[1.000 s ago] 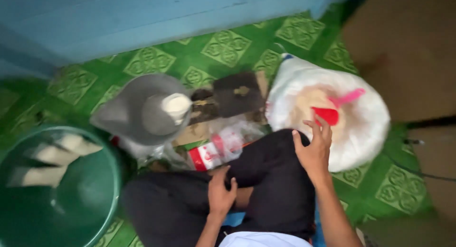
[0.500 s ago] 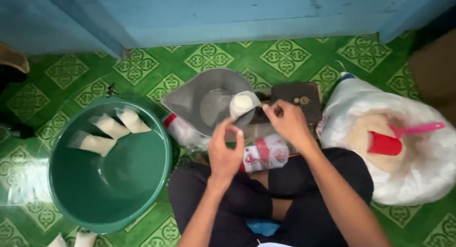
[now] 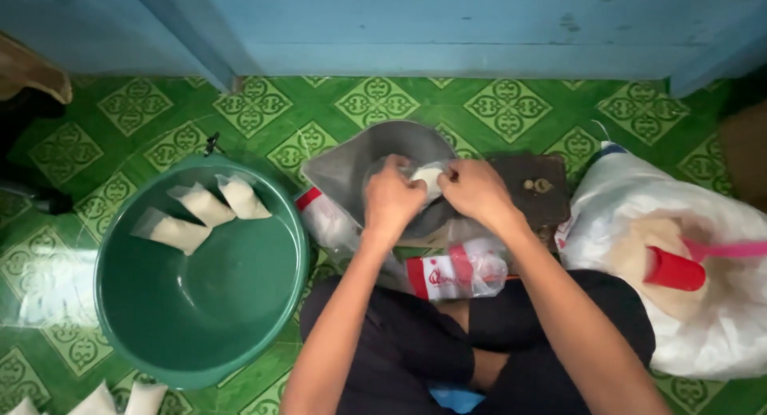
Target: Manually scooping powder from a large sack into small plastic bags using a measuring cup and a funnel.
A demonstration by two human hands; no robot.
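I note both hands, left hand [image 3: 393,201] and right hand [image 3: 477,193], pinched shut on a small clear bag [image 3: 428,178] over the grey scale pan [image 3: 359,163], three filled packets [image 3: 201,210] already in the green basin [image 3: 264,303] at left, the white sack [image 3: 703,319] at right far from emptied.

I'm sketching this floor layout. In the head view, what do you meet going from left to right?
Green basin holding small filled bags → left hand → small bag of white powder pinched between both hands → right hand → dark box → red scoop in the big white sack.
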